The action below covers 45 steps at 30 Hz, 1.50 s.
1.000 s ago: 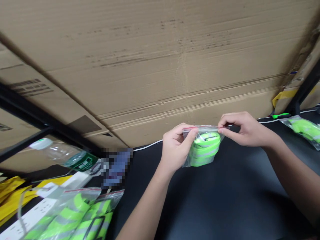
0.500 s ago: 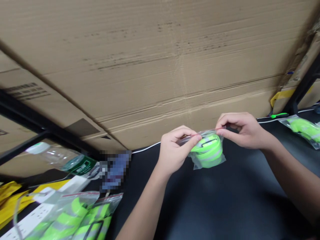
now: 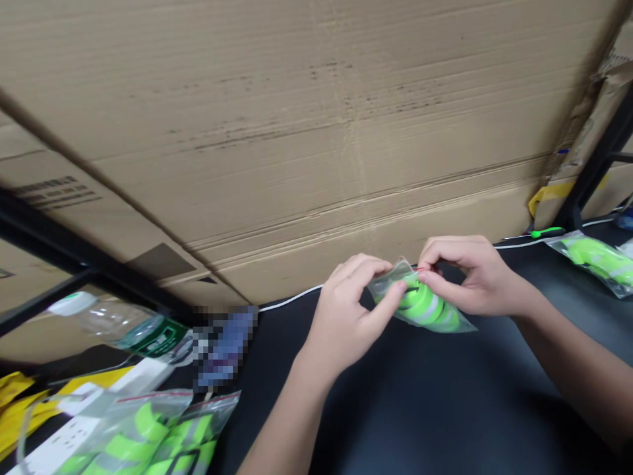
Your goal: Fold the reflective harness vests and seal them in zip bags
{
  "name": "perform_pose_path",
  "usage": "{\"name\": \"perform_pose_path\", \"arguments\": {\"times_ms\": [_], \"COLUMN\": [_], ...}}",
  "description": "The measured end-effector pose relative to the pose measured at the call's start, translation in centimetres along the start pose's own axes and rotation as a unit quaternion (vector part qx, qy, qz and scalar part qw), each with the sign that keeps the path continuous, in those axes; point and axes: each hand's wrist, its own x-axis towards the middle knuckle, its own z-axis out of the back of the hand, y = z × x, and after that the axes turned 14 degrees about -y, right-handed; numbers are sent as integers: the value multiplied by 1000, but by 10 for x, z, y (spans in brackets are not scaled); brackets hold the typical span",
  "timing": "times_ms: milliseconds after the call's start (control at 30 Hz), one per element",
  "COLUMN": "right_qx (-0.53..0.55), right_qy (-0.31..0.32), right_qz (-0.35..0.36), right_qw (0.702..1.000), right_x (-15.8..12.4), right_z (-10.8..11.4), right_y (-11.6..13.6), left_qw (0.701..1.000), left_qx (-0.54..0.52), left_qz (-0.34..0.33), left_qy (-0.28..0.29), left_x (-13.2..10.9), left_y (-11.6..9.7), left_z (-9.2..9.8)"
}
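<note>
Between my hands, above the black table [image 3: 425, 409], is a clear zip bag [image 3: 435, 313] with a coiled neon-green reflective strap inside. A dark buckle shows through the plastic. My left hand [image 3: 353, 310] pinches the bag's left side, thumb in front and fingers behind. On the right, my right hand [image 3: 467, 270] grips the top edge near the red zip line between thumb and forefinger. The bag hangs tilted, its lower corner pointing right.
Bagged green straps [image 3: 143, 435] lie at lower left beside a white power strip [image 3: 74, 435], yellow cloth [image 3: 14, 409] and a plastic bottle [image 3: 123, 326]. Another bagged strap [image 3: 593, 260] and a green-handled tool [image 3: 546, 233] are at right. Cardboard [image 3: 316, 132] stands behind.
The bag has turned from facing me to a slant, its lower end swinging right. My right hand has come slightly left and lower, nearer my left hand.
</note>
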Motion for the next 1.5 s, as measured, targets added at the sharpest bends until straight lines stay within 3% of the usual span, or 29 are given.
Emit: {"name": "perform_pose_path", "arguments": {"times_ms": [167, 367, 500, 833, 1000, 1133, 1500], "right_qx": [-44, -43, -33, -38, -36, -36, -12], "right_qy": [45, 38, 30, 37, 29, 15, 23], "right_qz": [10, 0, -20, -36, -28, -16, 8], "right_qw": [998, 998, 999, 998, 999, 999, 1000], "right_x": [-3, -4, -4, -1, -2, -1, -4], "right_z": [0, -7, -9, -12, -9, -4, -9], "right_y": [9, 8, 8, 8, 7, 7, 1], "left_qw": [999, 997, 996, 996, 995, 997, 996], "left_qx": [-8, -52, -48, 37, 32, -6, -38], "left_qz": [-50, 25, 33, -56, -13, 4, 24], "left_qy": [10, 51, 68, 56, 90, 82, 74], "left_x": [-1, 1, 2, -2, -1, 2, -2], "left_y": [-10, -14, -15, -11, -13, -13, -16], "left_z": [1, 3, 3, -1, 5, 9, -2]}}
